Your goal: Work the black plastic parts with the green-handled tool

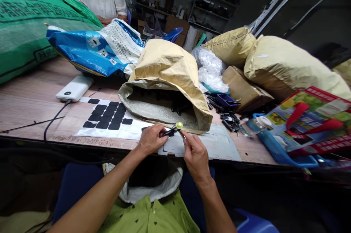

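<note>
My left hand (151,138) is closed, its thumb and fingers pinching a small black part (169,132) over the table's front edge. Just beside it, my right hand (195,155) grips a thin stick-like tool with a round yellow-green head (179,125). The tool's head is close to the black part; whether they touch I cannot tell. Directly behind both hands lies a tan sack (167,61), its mouth facing me, with dark pieces inside in shadow. A grey flat sheet (219,143) lies under the hands.
A white sheet of black stickers (109,116) and a white power bank (74,88) with a cable lie left. Blue-white (93,48) and green (35,25) sacks stand behind. Right are black parts (230,121), a jar (255,126) and a colourful bag (312,123). A person (101,1) sits opposite.
</note>
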The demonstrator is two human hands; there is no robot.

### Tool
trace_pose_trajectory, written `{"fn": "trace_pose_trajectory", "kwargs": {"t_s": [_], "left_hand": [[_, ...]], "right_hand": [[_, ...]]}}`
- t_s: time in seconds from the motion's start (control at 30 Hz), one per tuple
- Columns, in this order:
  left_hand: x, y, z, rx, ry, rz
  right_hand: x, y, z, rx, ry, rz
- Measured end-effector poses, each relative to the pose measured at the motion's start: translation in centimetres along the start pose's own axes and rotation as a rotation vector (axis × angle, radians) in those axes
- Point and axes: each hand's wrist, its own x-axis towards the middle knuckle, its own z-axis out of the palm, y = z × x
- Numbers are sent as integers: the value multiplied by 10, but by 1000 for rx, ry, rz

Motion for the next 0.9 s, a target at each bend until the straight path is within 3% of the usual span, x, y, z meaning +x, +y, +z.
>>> {"fn": "trace_pose_trajectory", "kwargs": {"t_s": [0.13,0.3,0.37,0.6,0.73,0.9], "left_hand": [[0,2,-1,-27,3,-11],[-1,2,-2,-20,5,-22],[-1,2,-1,-7,8,-8],[-2,5,0,75,28,28],[-2,5,-1,87,-7,47],[-2,3,-3,40,-12,47]], "right_hand": [[0,-10,-3,60,34,-33],[-4,-17,-1,-8,-91,-32],[-3,-14,0,-7,-82,-27],[29,16,-1,-165,71,51],[44,37,11,-305,67,115],[43,48,30,-348,75,100]]}}
